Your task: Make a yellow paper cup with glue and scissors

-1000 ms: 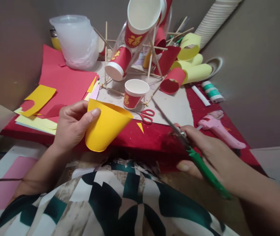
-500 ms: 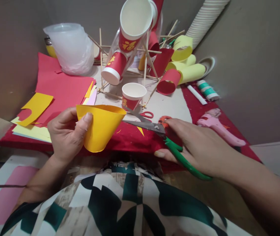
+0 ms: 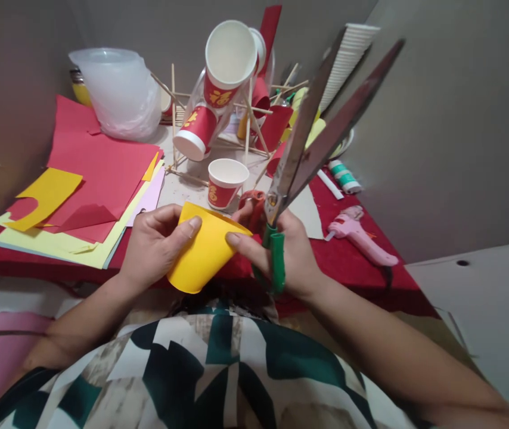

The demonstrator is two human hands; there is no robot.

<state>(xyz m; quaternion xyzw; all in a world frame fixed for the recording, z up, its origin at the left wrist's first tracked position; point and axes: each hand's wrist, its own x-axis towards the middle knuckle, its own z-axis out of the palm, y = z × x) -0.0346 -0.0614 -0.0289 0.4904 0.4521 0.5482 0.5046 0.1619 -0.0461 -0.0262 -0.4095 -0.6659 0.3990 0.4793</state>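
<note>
A cone-like cup sleeve of yellow paper (image 3: 205,253) is held up over the near table edge. My left hand (image 3: 154,247) pinches its upper left rim between thumb and fingers. On the other side, my right hand (image 3: 284,247) has thumb and fingertips on the sleeve's right rim. Hooked in that same hand are large scissors (image 3: 297,149) with one green and one orange handle; their blades point up and stand apart. Just beyond the sleeve, a red and white paper cup (image 3: 227,183) stands upright.
Behind stands a frame of wooden sticks (image 3: 248,128) carrying several red paper cups (image 3: 232,56). Red paper sheets (image 3: 98,179) and a cut yellow piece (image 3: 53,190) lie at left, near a translucent plastic tub (image 3: 114,89). A pink glue gun (image 3: 364,238) lies at right.
The scissors have swung from pointing at the sleeve to pointing upward. My right hand has moved left and now touches the sleeve's rim. The view has shifted a little.
</note>
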